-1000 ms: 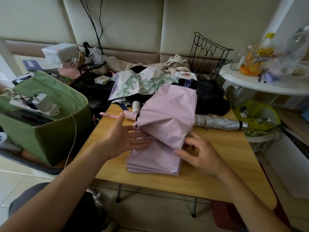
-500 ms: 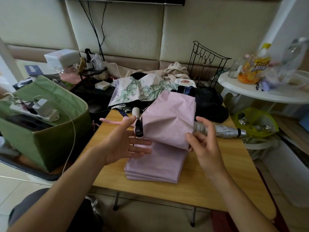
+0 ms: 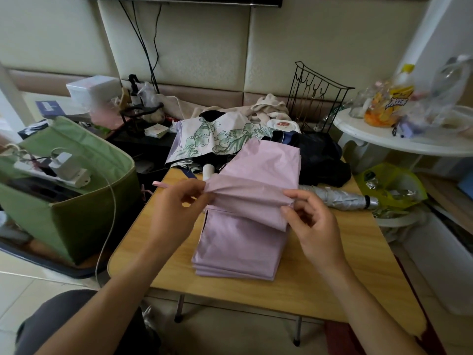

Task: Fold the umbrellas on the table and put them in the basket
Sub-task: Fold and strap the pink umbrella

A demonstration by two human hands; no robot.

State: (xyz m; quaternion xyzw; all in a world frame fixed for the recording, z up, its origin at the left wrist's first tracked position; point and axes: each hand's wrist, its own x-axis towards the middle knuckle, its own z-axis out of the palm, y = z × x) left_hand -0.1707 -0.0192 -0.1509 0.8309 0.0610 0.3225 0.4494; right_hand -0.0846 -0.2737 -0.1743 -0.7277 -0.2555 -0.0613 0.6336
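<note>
Both hands have closed in since a moment ago, the left hand [image 3: 179,213] and right hand [image 3: 311,226] now pinching opposite ends of a panel fold on the pink umbrella [image 3: 245,226] lying on the table [image 3: 332,285], so I'd pull each crease taut and even before laying it down.

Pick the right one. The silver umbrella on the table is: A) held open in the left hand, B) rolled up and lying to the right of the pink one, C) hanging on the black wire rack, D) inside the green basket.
B: the silver umbrella lies rolled up on the table, right of the pink umbrella, which both hands pinch.
</note>
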